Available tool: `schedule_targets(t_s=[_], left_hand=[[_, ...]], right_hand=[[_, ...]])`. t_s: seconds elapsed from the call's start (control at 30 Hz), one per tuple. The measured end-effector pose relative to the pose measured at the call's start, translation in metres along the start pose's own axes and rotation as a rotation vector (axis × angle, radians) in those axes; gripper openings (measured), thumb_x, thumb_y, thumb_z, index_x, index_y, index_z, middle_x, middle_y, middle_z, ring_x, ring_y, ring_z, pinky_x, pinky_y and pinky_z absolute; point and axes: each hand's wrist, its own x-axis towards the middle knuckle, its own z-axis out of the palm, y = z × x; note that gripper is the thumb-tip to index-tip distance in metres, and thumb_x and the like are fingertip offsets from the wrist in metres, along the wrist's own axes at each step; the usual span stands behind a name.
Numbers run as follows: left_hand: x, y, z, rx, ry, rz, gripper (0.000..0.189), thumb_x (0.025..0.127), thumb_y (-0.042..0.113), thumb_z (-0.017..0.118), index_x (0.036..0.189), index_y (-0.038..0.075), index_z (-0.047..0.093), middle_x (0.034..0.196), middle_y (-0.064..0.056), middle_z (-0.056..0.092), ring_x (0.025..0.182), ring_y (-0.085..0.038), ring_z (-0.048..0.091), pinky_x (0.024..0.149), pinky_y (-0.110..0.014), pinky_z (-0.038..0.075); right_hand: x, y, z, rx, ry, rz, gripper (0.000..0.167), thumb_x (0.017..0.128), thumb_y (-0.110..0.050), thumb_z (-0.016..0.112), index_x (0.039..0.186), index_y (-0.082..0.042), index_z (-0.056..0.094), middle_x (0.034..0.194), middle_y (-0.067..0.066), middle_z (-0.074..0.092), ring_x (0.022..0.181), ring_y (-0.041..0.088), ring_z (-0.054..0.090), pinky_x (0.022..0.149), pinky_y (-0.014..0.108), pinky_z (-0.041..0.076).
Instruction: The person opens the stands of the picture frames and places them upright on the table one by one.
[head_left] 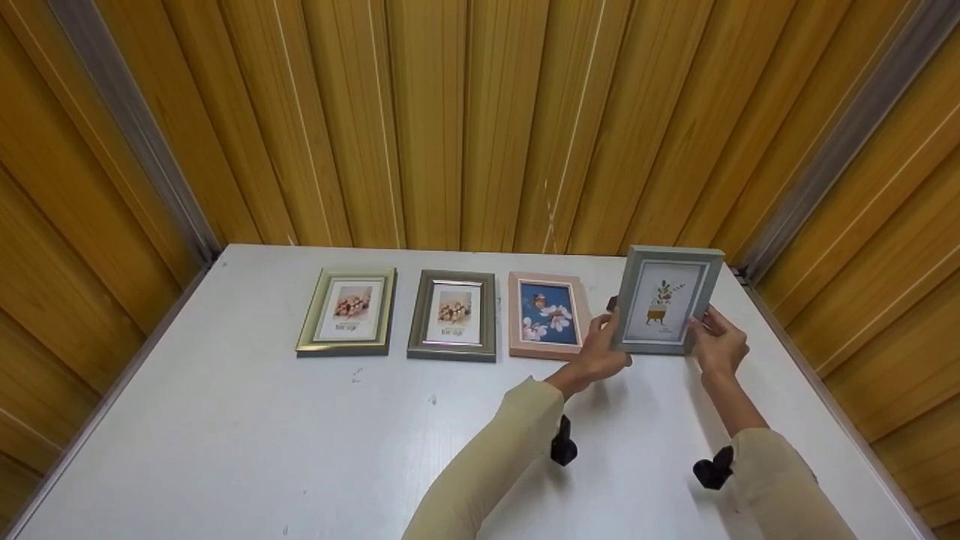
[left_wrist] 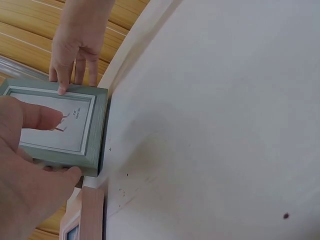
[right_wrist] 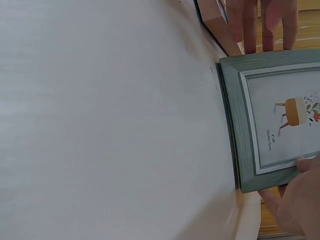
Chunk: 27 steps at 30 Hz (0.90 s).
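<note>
A grey-green picture frame [head_left: 664, 300], with a drawing of a plant in a yellow legged pot, is held roughly upright at the right end of the row. My left hand [head_left: 600, 352] grips its left edge, some fingers reaching behind it. Against the lower right edge, my right hand [head_left: 721, 346] pinches the frame, thumb at the front. The frame's lower edge [right_wrist: 235, 130] is close to the white tabletop; whether it touches cannot be told. Just left of it lies a pink picture frame [head_left: 547, 351] with a blue blossom picture.
Farther left, a dark grey-green picture frame [head_left: 415, 315] and a gold-green picture frame [head_left: 311, 319] lie face up in line. The white table [head_left: 300, 435] ends at a yellow wood-look wall [head_left: 427, 127] behind, with more such panels on both sides.
</note>
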Motion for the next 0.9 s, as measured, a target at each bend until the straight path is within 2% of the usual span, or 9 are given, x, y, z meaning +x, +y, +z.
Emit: schedule_targets(t_s=[0.07, 0.13, 0.2, 0.27, 0.37, 0.53, 0.67, 0.8, 0.9], left_hand=[[0.001, -0.001, 0.0, 0.008, -0.001, 0.014, 0.092, 0.083, -0.001, 0.066, 0.163, 0.017, 0.026, 0.163, -0.004, 0.03, 0.149, -0.024, 0.036, 0.122, -0.037, 0.034], [0.001, -0.002, 0.0, 0.009, -0.008, 0.02, 0.09, 0.082, -0.002, 0.065, 0.163, 0.015, 0.027, 0.165, -0.004, 0.03, 0.152, -0.023, 0.033, 0.123, -0.036, 0.032], [0.002, -0.003, 0.001, 0.003, -0.016, 0.022, 0.089, 0.082, -0.002, 0.063, 0.162, 0.013, 0.028, 0.167, -0.004, 0.029, 0.155, -0.023, 0.03, 0.125, -0.035, 0.029], [0.003, -0.003, 0.002, -0.009, -0.026, 0.004, 0.089, 0.083, -0.001, 0.063, 0.162, 0.014, 0.027, 0.169, -0.002, 0.026, 0.157, -0.02, 0.025, 0.127, -0.034, 0.025], [0.004, -0.002, 0.005, -0.023, -0.039, -0.014, 0.089, 0.084, 0.002, 0.064, 0.163, 0.014, 0.024, 0.172, 0.0, 0.021, 0.159, -0.017, 0.019, 0.129, -0.033, 0.02], [0.004, 0.001, 0.007, -0.022, -0.055, -0.015, 0.09, 0.086, 0.002, 0.064, 0.164, 0.014, 0.021, 0.173, 0.001, 0.016, 0.16, -0.017, 0.016, 0.129, -0.033, 0.017], [0.001, 0.006, 0.002, 0.028, -0.092, 0.002, 0.088, 0.088, 0.003, 0.062, 0.164, 0.011, 0.019, 0.174, -0.002, 0.012, 0.16, -0.017, 0.013, 0.13, -0.032, 0.016], [-0.008, 0.012, -0.014, 0.116, -0.116, 0.03, 0.083, 0.092, 0.005, 0.059, 0.164, 0.009, 0.018, 0.174, -0.006, 0.011, 0.16, -0.018, 0.013, 0.13, -0.033, 0.016], [-0.016, 0.013, -0.032, 0.188, -0.112, 0.033, 0.078, 0.094, 0.006, 0.057, 0.163, 0.008, 0.02, 0.173, -0.009, 0.015, 0.16, -0.02, 0.015, 0.13, -0.034, 0.017]], right_hand=[[0.0, 0.0, 0.0, -0.022, -0.001, -0.015, 0.051, 0.101, -0.017, 0.062, 0.151, -0.017, 0.05, 0.144, 0.015, 0.062, 0.121, 0.018, 0.063, 0.088, 0.012, 0.05], [-0.001, -0.001, 0.0, -0.035, -0.003, -0.034, 0.051, 0.101, -0.016, 0.06, 0.152, -0.015, 0.05, 0.143, 0.018, 0.061, 0.123, 0.021, 0.064, 0.08, 0.008, 0.045], [0.0, -0.003, 0.0, -0.042, -0.014, -0.048, 0.053, 0.101, -0.014, 0.056, 0.153, -0.013, 0.047, 0.144, 0.02, 0.059, 0.13, 0.028, 0.061, 0.087, 0.012, 0.049], [0.0, -0.005, 0.001, -0.042, -0.026, -0.04, 0.054, 0.102, -0.013, 0.052, 0.155, -0.012, 0.045, 0.147, 0.02, 0.057, 0.135, 0.031, 0.058, 0.099, 0.024, 0.052], [0.0, -0.008, 0.001, -0.037, -0.034, -0.02, 0.055, 0.101, -0.01, 0.048, 0.155, -0.011, 0.043, 0.15, 0.018, 0.055, 0.137, 0.032, 0.056, 0.113, 0.042, 0.047], [0.001, -0.01, 0.0, -0.033, -0.056, 0.0, 0.055, 0.101, -0.009, 0.045, 0.156, -0.009, 0.041, 0.152, 0.019, 0.053, 0.139, 0.033, 0.054, 0.117, 0.045, 0.043], [0.0, -0.01, -0.001, -0.025, -0.07, 0.002, 0.056, 0.102, -0.008, 0.043, 0.157, -0.006, 0.037, 0.154, 0.021, 0.05, 0.142, 0.035, 0.051, 0.118, 0.046, 0.041], [-0.007, -0.018, -0.001, 0.018, 0.003, -0.024, 0.055, 0.103, -0.006, 0.042, 0.157, -0.005, 0.036, 0.156, 0.02, 0.047, 0.144, 0.032, 0.047, 0.119, 0.043, 0.04], [-0.014, -0.03, 0.001, 0.05, 0.108, -0.09, 0.048, 0.103, -0.005, 0.044, 0.151, -0.006, 0.044, 0.144, 0.013, 0.052, 0.132, 0.023, 0.051, 0.114, 0.034, 0.045]])
